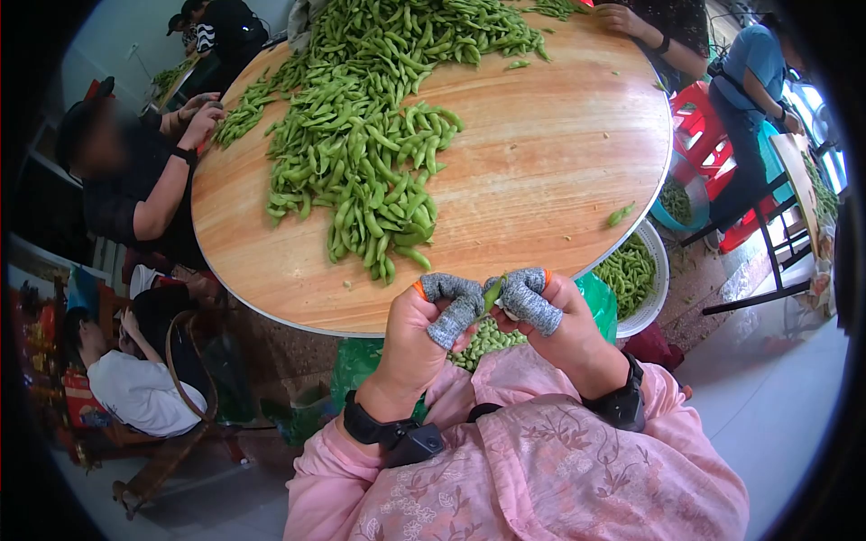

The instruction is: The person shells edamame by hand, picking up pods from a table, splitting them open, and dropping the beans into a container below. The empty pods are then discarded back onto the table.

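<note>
Beside table (541, 153), pod (492, 294) pinched between left grip (422, 332) and right grip (552, 317)

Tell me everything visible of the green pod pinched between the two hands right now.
The pod is small, bright green and smooth-looking, like the pile of pods on the round wooden table. Only a narrow strip shows, nearly upright; the rest is hidden. The left hand and right hand pinch it from either side, grey knitted finger covers touching it. It is held in the air just before the table's near edge. Whether it is open cannot be told.
</note>
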The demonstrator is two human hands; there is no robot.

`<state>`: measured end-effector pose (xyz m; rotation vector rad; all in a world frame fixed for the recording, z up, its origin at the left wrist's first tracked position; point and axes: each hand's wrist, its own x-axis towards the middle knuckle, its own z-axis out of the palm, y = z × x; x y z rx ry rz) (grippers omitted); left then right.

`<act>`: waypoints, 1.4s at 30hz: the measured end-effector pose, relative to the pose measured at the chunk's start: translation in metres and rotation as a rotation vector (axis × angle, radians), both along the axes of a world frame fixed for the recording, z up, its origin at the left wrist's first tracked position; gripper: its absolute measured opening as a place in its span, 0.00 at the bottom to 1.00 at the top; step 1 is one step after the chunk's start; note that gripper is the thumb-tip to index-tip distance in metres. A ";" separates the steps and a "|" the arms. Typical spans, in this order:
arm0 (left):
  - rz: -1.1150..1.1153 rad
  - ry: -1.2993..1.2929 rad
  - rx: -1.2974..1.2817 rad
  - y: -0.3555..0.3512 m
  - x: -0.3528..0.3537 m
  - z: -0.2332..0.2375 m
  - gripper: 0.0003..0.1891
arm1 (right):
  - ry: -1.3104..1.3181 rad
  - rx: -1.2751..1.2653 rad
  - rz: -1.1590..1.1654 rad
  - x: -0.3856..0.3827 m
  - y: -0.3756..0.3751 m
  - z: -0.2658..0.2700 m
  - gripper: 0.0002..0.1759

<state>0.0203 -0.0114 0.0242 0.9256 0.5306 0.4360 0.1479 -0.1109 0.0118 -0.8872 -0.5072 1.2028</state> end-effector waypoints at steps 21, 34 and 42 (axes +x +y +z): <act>0.076 0.042 0.097 -0.001 0.000 0.001 0.04 | -0.033 -0.039 0.047 -0.001 -0.001 0.004 0.10; 0.114 0.036 0.257 -0.005 0.003 0.003 0.03 | -0.186 -0.010 0.131 0.004 -0.002 0.004 0.11; 0.116 0.034 0.322 -0.004 0.000 0.000 0.04 | -0.190 -0.026 0.123 0.004 -0.002 0.003 0.09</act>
